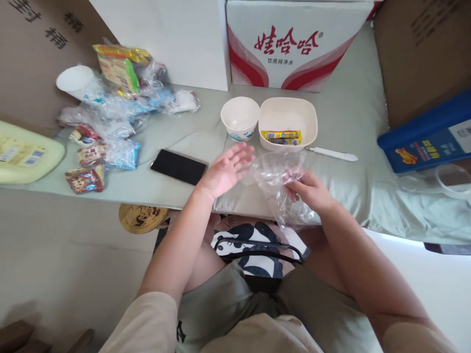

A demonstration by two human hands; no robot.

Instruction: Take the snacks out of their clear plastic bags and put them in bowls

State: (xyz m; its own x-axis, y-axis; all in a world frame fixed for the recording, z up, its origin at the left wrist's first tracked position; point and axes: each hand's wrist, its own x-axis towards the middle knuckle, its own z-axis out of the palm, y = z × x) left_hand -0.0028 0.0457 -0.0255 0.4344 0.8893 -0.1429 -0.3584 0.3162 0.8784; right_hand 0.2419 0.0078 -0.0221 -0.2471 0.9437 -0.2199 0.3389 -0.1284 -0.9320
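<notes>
A crumpled clear plastic bag (281, 191) hangs from my right hand (303, 189), whose fingers are pinched on it. To its left, my left hand (230, 169) is raised with its fingers spread and holds nothing. Beyond my left hand stands a white paper bowl (240, 115) with a blue pattern low on its side. Touching or nearly touching it is a white rectangular container (289, 110), with yellow packaged sticks (281, 137) lying inside near its front wall. A white-handled knife-like tool (333, 154) lies right of the container.
A black phone (179, 167) lies left of my left hand. Wrapped snacks (119, 130) and a tipped paper cup (75, 81) are farther left, beside a yellow bottle (27, 154). A white-and-red carton (290, 49) stands behind; a blue package (430, 137) is at right.
</notes>
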